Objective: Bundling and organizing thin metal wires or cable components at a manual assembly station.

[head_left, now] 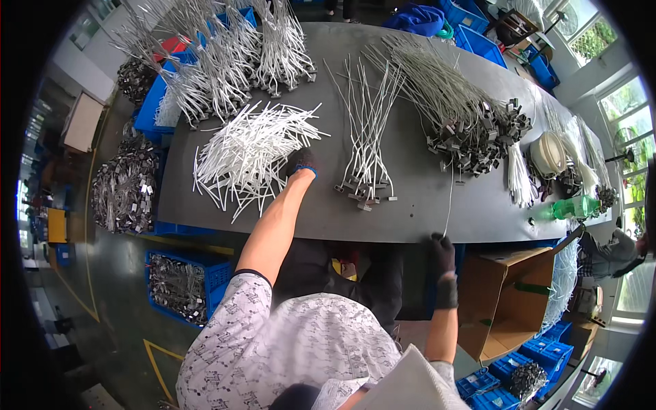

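Head view, right hand (442, 250), white wire (449, 198) upright

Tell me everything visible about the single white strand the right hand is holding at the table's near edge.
The single white strand is thin, pale and nearly straight, plastic-looking. Its lower end is pinched by the gloved right hand at the near edge of the dark table. It runs up across the tabletop toward the heap of white strands with dark metal clips; whether its far end carries a clip is too small to tell.
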`<state>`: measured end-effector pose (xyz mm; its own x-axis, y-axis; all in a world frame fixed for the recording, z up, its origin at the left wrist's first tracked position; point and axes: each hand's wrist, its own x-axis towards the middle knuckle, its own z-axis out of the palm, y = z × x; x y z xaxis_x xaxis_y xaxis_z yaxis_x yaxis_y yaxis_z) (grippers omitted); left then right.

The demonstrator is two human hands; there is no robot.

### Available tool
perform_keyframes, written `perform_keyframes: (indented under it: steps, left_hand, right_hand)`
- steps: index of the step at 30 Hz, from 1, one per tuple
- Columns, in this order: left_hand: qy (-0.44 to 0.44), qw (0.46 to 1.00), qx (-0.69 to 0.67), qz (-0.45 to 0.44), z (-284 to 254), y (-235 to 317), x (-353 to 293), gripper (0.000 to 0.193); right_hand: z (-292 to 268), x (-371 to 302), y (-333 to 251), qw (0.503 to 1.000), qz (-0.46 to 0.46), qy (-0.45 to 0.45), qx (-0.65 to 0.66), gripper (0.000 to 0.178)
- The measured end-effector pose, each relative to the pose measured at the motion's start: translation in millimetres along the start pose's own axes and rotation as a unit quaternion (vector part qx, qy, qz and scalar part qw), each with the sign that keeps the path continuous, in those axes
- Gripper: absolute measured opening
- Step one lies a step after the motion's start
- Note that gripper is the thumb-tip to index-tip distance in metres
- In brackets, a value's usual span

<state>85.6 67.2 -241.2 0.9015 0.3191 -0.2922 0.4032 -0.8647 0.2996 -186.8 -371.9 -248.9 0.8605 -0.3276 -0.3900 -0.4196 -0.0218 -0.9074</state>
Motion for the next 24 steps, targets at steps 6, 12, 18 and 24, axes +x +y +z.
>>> perform_keyframes:
  steps: [6,12,18,24]
  left_hand:
    - [-0.036,0.998,0.036,0.040,17,-2,14,0.036]
    - [0.014,0.987,0.082,0.137,31,-11,7,0.031]
    - [-0.128,0.920,-0.271,0.252,69,-22,-52,0.018]
    - [-0.308,0.523,-0.793,-0.056,43,82,-131,0.014]
  right_hand:
    - [-53,-136,150,0.816,0.048,0.130,-0.562,0.020]
    - [-75,-222,271,0.834,-0.203,0.004,-0.513,0.020]
    - [-19,-217,179,0.964,0.009,0.029,-0.264,0.021]
    - [39,-137,79,0.920,-0.105,0.057,-0.373,0.026]
